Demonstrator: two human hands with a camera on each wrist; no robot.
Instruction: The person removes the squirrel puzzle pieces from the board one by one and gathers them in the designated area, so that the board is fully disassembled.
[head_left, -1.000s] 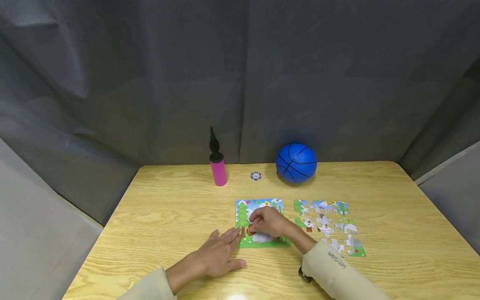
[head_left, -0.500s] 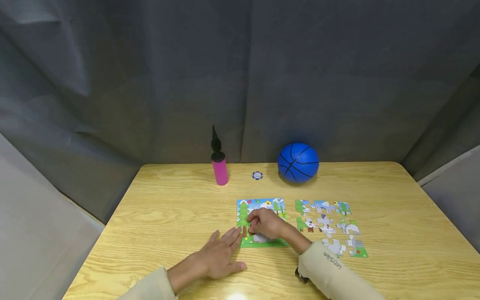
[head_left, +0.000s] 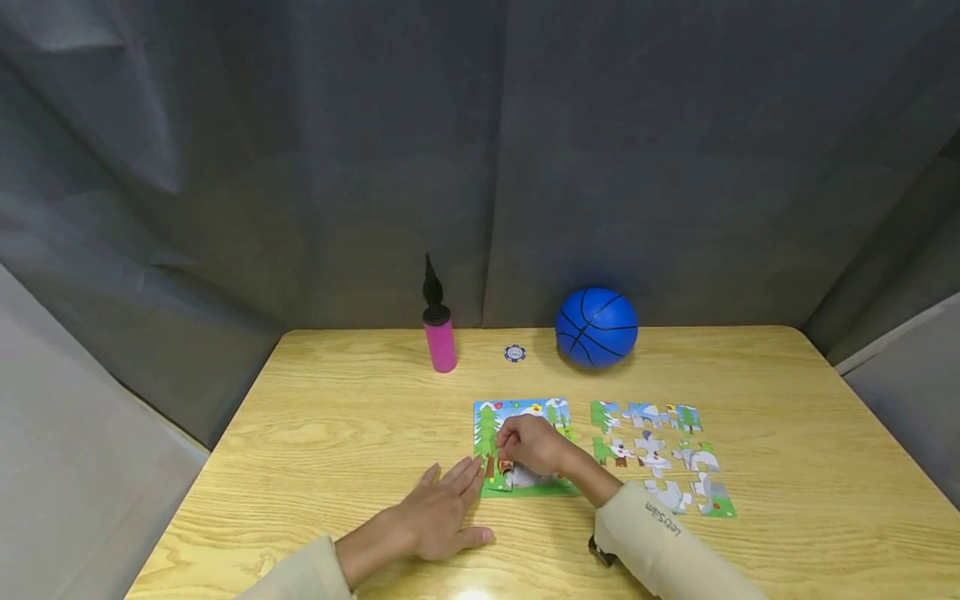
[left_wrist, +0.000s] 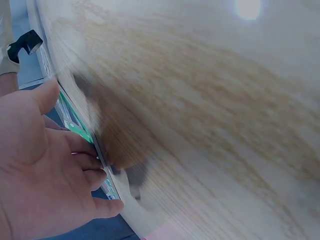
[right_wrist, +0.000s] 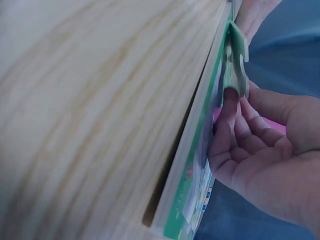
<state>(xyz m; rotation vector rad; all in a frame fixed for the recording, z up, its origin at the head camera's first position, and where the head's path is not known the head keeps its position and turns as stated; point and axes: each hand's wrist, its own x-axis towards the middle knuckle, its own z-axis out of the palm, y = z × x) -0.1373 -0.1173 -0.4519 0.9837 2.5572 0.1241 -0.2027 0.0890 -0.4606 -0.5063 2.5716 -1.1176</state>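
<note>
A puzzle board (head_left: 543,490) with a forest picture lies on the table in the head view. My right hand (head_left: 534,444) is over its left part and pinches a puzzle piece (head_left: 500,479) between thumb and fingers. In the right wrist view this puzzle piece (right_wrist: 239,47) stands tilted, one edge close to the board (right_wrist: 187,175). My left hand (head_left: 438,512) lies with fingers stretched out, its fingertips at the board's lower left edge. The left wrist view shows that palm (left_wrist: 45,170) beside the board's green edge. My right hand hides the board's middle.
Several loose puzzle pieces (head_left: 651,454) are laid out in rows right of the board. Behind stand a pink hand pump (head_left: 441,346) with a black top and a blue ball (head_left: 597,327). A round chip (head_left: 514,353) lies between them. Dark cloth (head_left: 375,167) hangs behind the table.
My right hand has shifted slightly, and the pinched piece has turned so more of its face shows at the board's lower left. The left hand stays nearly still.
</note>
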